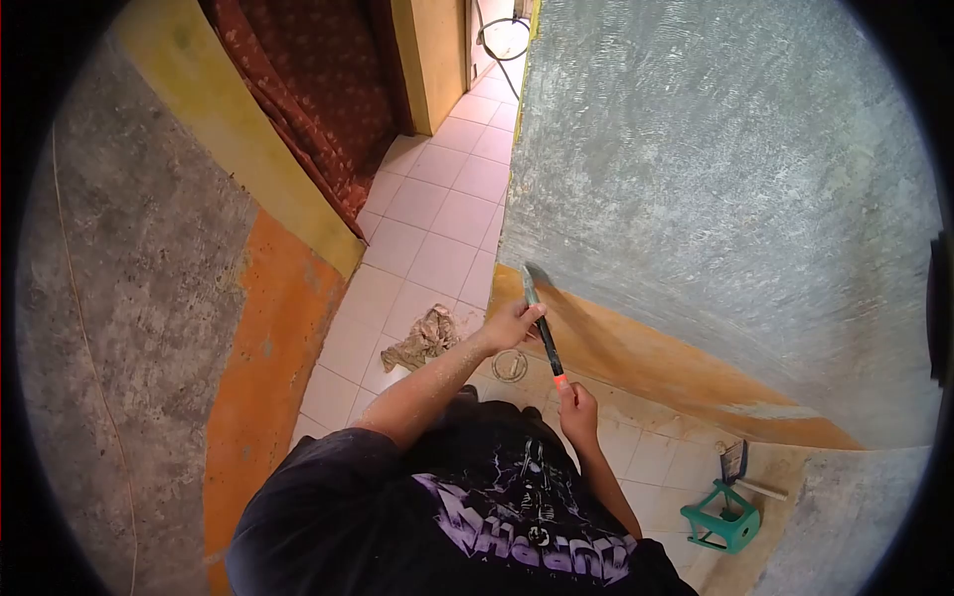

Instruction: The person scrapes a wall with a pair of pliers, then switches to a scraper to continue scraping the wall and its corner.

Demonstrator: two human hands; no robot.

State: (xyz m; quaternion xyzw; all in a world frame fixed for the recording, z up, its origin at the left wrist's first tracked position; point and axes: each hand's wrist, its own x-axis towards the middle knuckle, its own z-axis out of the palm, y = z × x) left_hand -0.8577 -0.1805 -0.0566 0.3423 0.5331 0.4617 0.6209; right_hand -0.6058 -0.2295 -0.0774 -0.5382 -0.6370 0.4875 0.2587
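Both my hands are closed around a long black-handled scraper [549,344], its narrow grey head pointing up and away from me. My left hand [515,326] grips it near the head, with pale dust on the forearm. Lower down, my right hand [576,405] holds the handle by its orange-red section. The scraper's head overlaps the lower corner of the wall [686,179], where rough grey surface meets a strip of orange paint [616,343]. A shadow of the head falls on the wall beside it.
A crumpled dirty cloth [425,338] lies on the pale tiled floor [417,204], near a round drain cover [510,366]. At lower right stands a green plastic stool [723,517]. A dark red curtain [318,89] hangs in the doorway on the left, beside another grey-and-orange wall [149,298].
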